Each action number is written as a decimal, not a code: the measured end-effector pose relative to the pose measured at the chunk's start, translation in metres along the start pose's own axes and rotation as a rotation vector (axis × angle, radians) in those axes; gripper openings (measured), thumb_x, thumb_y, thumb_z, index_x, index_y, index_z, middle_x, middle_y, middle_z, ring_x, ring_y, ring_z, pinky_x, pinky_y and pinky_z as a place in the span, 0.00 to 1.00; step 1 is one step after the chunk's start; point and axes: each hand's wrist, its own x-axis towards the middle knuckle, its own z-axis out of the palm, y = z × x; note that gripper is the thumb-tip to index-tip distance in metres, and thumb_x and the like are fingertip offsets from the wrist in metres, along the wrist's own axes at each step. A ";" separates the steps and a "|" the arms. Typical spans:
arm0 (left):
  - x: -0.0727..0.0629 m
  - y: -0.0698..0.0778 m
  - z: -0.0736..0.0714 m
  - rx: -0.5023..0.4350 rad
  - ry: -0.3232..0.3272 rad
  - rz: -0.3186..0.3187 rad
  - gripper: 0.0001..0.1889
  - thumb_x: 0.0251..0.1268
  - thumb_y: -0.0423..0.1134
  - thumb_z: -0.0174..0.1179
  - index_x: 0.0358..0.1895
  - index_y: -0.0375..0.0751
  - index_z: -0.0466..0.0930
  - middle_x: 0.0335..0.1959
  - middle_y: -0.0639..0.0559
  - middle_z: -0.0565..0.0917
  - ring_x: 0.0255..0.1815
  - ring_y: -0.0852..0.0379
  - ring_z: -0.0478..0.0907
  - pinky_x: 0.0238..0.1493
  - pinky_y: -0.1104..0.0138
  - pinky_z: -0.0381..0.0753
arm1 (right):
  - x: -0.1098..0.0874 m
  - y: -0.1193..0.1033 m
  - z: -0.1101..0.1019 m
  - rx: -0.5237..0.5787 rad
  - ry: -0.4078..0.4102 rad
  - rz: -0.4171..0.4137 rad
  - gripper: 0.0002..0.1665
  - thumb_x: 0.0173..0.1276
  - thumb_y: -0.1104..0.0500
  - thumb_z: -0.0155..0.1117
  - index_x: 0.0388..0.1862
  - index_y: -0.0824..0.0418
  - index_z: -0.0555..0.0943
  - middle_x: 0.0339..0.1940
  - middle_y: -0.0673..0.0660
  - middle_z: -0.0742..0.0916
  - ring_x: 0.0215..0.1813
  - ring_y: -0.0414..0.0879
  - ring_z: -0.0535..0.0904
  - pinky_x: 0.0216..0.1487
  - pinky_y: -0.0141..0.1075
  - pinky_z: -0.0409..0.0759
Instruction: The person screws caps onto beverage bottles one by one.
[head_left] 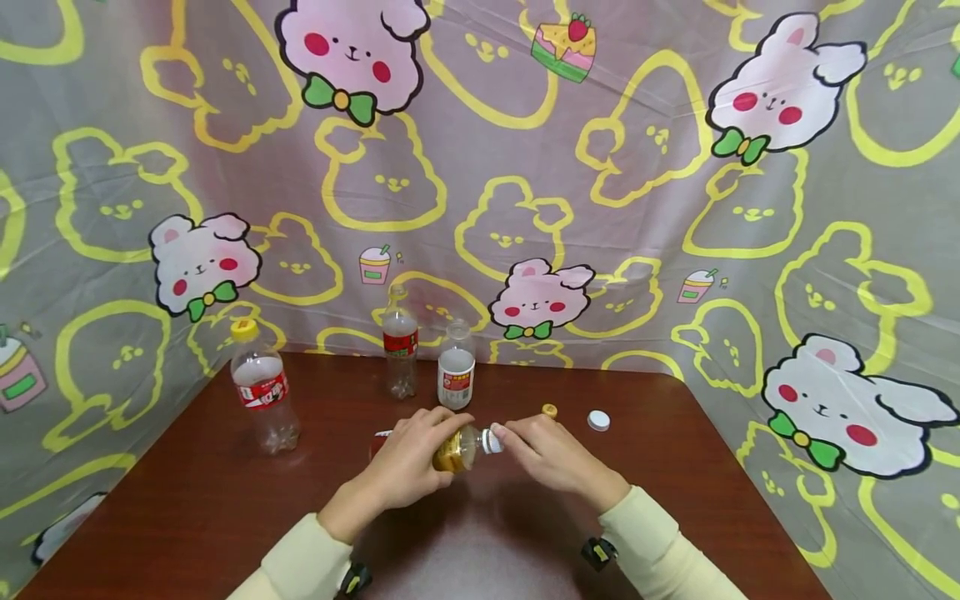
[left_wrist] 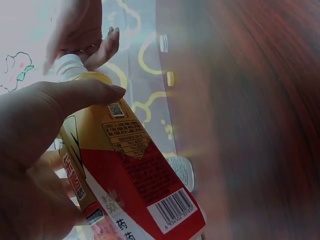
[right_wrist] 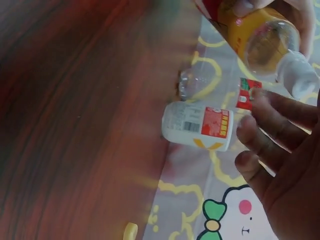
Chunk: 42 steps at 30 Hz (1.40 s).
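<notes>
My left hand (head_left: 408, 458) grips a bottle around its body, tilted with its neck pointing right. The bottle (left_wrist: 135, 165) has a red and gold label with a barcode. Its clear shoulder (right_wrist: 272, 45) shows below a white cap (head_left: 491, 440). At that cap is my right hand (head_left: 551, 454), its thumb and forefinger pinching it. The other fingers (right_wrist: 272, 142) of the right hand are spread loosely beside the neck in the right wrist view. Part of the grip on the cap is hidden there by the frame edge.
A bottle with a yellow cap (head_left: 262, 392) stands at left. Behind the hands stand an uncapped clear bottle with a red label (head_left: 401, 343) and a white-labelled bottle (head_left: 456, 371). A yellow cap (head_left: 550, 410) and a loose white cap (head_left: 598, 420) lie at right. Patterned cloth (head_left: 450, 142) encloses the table.
</notes>
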 end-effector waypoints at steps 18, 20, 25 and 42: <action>0.000 -0.006 0.000 -0.013 -0.024 -0.039 0.39 0.47 0.40 0.79 0.68 0.49 0.76 0.55 0.53 0.80 0.53 0.50 0.76 0.50 0.47 0.74 | -0.001 -0.002 -0.004 0.135 -0.008 -0.097 0.20 0.69 0.49 0.72 0.57 0.46 0.77 0.33 0.41 0.84 0.31 0.36 0.78 0.33 0.32 0.79; -0.001 -0.005 0.000 -0.019 -0.025 -0.035 0.39 0.47 0.40 0.79 0.68 0.48 0.76 0.55 0.53 0.80 0.54 0.50 0.76 0.50 0.47 0.75 | -0.001 0.000 -0.003 0.144 -0.001 -0.108 0.18 0.70 0.51 0.72 0.55 0.48 0.79 0.32 0.41 0.84 0.32 0.35 0.79 0.34 0.32 0.79; -0.001 -0.003 -0.001 -0.033 -0.002 -0.034 0.39 0.46 0.40 0.79 0.68 0.49 0.76 0.55 0.53 0.80 0.53 0.50 0.76 0.50 0.48 0.74 | 0.000 0.002 -0.002 0.154 -0.015 -0.096 0.11 0.72 0.49 0.68 0.49 0.48 0.82 0.30 0.42 0.85 0.31 0.34 0.78 0.33 0.32 0.79; -0.002 -0.001 -0.001 -0.027 0.007 -0.012 0.39 0.46 0.38 0.80 0.67 0.48 0.77 0.54 0.52 0.80 0.52 0.49 0.76 0.52 0.47 0.74 | -0.001 -0.001 -0.003 -0.004 -0.046 -0.027 0.15 0.73 0.35 0.61 0.48 0.41 0.79 0.28 0.37 0.80 0.28 0.34 0.76 0.29 0.31 0.76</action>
